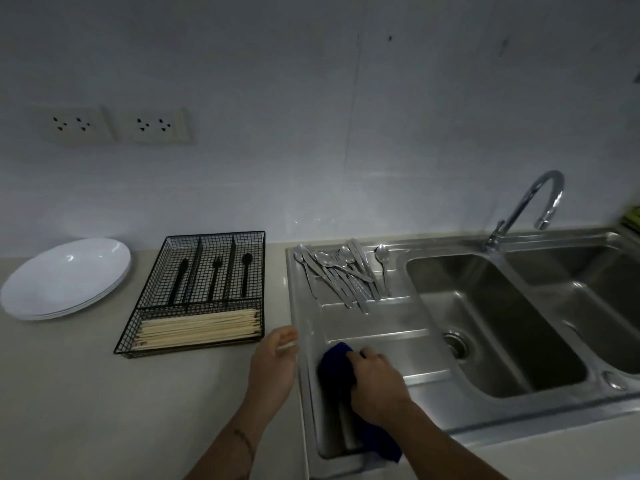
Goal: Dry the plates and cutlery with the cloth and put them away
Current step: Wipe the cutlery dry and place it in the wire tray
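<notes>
I judge the steel cutlery point(341, 271) light, stiff and likely slick if wet; it lies heaped at the far end of the sink's drainboard point(374, 327), and I would pinch each piece by its handle through the cloth. The blue cloth point(337, 372) is soft and limp, bunched on the near part of the drainboard under my right hand point(375, 379), whose fingers curl round it, arm reaching in from the near edge. My left hand point(277, 355) hovers over the tabletop beside the sink's left rim, fingers relaxed, holding nothing. The white plates point(65, 278) sit stacked at the far left of the tabletop; they look breakable, best gripped at the rim. The wire cutlery tray point(199, 292) waits between plates and sink
</notes>
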